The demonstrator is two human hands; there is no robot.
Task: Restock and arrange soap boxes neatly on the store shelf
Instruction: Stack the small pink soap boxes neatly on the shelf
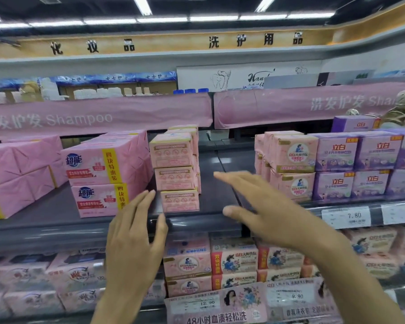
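Note:
A stack of three small pink soap boxes (176, 174) stands on the dark shelf (56, 213), with more stacks behind it. My left hand (133, 242) is raised in front of the shelf edge, fingers straight, its fingertips near the lowest box's left side and holding nothing. My right hand (262, 206) reaches over the bare gap in the shelf to the right of the stack, fingers spread and empty. Larger pink soap packs (103, 174) are stacked left of the small boxes. Pink round-label boxes (292, 164) stand to the right.
Purple soap boxes (355, 164) fill the shelf's right end. More pink packs (17, 174) lie at far left. The lower shelf holds rows of pink soap boxes (234, 260) behind price tags (346, 216). A pink Shampoo banner (98, 115) hangs above.

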